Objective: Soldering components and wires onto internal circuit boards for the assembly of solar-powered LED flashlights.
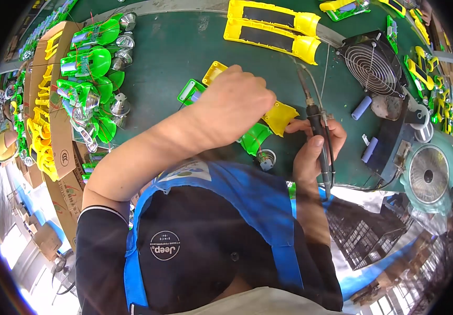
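Observation:
My left hand (237, 102) is closed in a fist above a yellow casing half (280, 118), and its curled fingers hide whatever they grip. A green casing half (253, 139) lies under and beside the yellow one, with a silver lamp reflector (266, 158) at its near end. My right hand (318, 149) holds a soldering iron (314, 118) by its dark handle, with the metal shaft pointing away from me. Fingertips of that hand come close to the yellow casing's flared end; whether they touch it I cannot tell.
Green lamp halves with reflectors (92, 63) stack at the left beside a cardboard box (61, 115) bearing yellow parts. Yellow casings (268, 39) lie at the far side. A black fan (373, 63), blue cylindrical cells (362, 107) and a pale green fan (429, 173) stand right.

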The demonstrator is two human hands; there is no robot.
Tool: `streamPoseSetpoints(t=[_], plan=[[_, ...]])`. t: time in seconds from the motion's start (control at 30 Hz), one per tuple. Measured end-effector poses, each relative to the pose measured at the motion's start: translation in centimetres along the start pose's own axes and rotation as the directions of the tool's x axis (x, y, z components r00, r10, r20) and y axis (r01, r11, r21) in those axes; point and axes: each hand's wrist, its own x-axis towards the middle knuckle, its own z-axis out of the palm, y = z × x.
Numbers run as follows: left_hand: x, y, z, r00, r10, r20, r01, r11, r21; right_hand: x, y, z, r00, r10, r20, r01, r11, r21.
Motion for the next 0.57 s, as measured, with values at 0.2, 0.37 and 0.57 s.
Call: streamPoseSetpoints(t=[0.2, 0.37, 0.57], plan=[[-8.9, -1.3, -2.9, 0.877, -0.442, -0.190, 0.465, 0.879, 0.102, -0.1, 1.0, -0.7, 0.992, -0.112, -0.052, 0.107, 0.990, -0.096], [-13.2, -1.0, 1.3, 0.811, -0.531, -0.245, 0.483, 0.844, -0.234, 0.4, 0.5, -0.2, 0.996, -0.036, -0.086, 0.036, 0.999, 0.000], [-11.0, -1.9, -1.9, 0.909, -0.222, -0.352, 0.036, 0.884, -0.466, -0.7, -0.4, -1.2, 0.992, 0.019, -0.128, -0.011, 0.998, 0.059]])
